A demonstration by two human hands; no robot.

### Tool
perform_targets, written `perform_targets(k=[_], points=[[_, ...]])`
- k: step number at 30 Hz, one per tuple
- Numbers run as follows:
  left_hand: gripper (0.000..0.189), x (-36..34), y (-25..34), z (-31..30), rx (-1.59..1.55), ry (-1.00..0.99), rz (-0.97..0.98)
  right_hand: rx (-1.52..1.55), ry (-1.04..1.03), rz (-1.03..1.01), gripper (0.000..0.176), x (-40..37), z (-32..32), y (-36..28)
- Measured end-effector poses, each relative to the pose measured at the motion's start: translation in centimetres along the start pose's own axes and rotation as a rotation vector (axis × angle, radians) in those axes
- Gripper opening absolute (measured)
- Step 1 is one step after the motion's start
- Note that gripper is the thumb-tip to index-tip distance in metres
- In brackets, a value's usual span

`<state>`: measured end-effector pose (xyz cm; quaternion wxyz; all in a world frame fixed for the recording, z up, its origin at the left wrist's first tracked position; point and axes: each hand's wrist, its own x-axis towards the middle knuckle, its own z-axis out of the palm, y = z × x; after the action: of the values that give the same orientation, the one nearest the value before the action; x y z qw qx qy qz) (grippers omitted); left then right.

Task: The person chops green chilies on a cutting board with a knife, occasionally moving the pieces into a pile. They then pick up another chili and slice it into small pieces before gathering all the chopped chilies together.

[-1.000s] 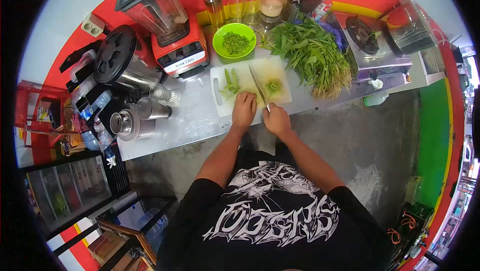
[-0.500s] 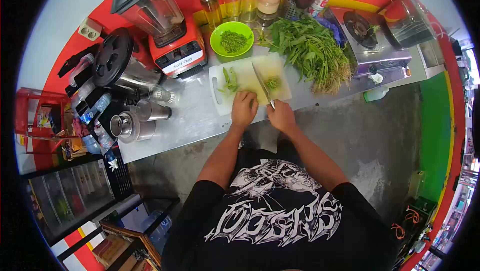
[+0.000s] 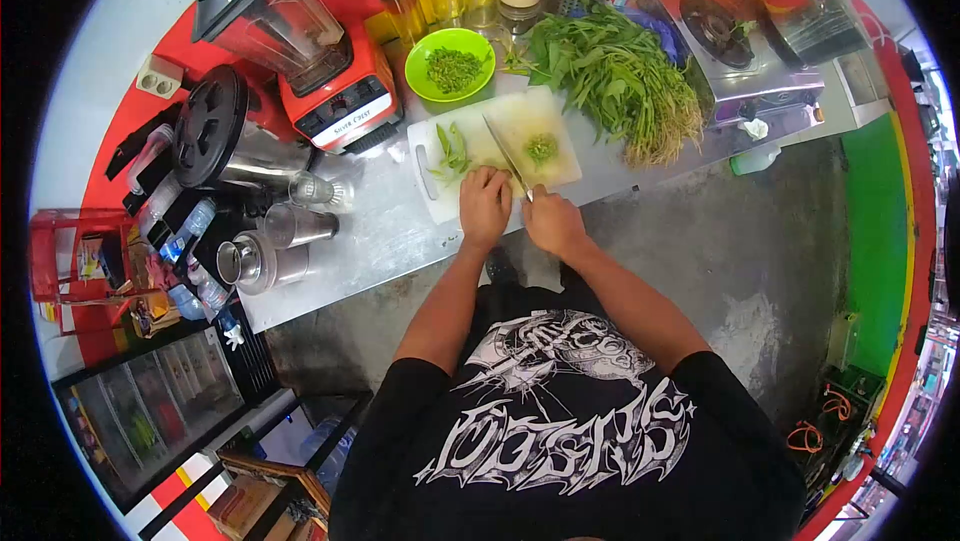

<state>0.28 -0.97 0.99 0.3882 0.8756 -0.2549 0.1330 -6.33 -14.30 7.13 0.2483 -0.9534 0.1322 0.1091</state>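
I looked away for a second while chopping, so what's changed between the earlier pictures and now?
The kitchen knife in the right hand shifted slightly right, toward the chopped pile, then back left toward the left hand. I see nothing newly grasped or let go. The cutting board, lime-green bowl and leafy greens stayed put; the camera view shifted.
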Motion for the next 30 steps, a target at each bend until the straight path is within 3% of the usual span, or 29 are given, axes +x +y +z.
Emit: perform_targets(k=[7,21,27,30], points=[[0.014,-0.1,-0.3,0.5,-0.014,0.025,-0.029,0.018,-0.052,0.072,0.035,-0.6,1.0,0.1],[0.012,-0.5,-0.6,0.3,-0.043,0.034,-0.027,-0.062,-0.142,-0.003,0.030,1.4,0.7,-0.5],[0.010,-0.3,-1.1,0.5,-0.113,0.039,-0.050,0.007,-0.118,0.098,0.031,-0.2,1.3,-1.4],[0.009,0.2,-0.9,0.1,-0.132,0.029,-0.091,-0.029,-0.089,0.042,0.036,1.0,2.4,-0.6]])
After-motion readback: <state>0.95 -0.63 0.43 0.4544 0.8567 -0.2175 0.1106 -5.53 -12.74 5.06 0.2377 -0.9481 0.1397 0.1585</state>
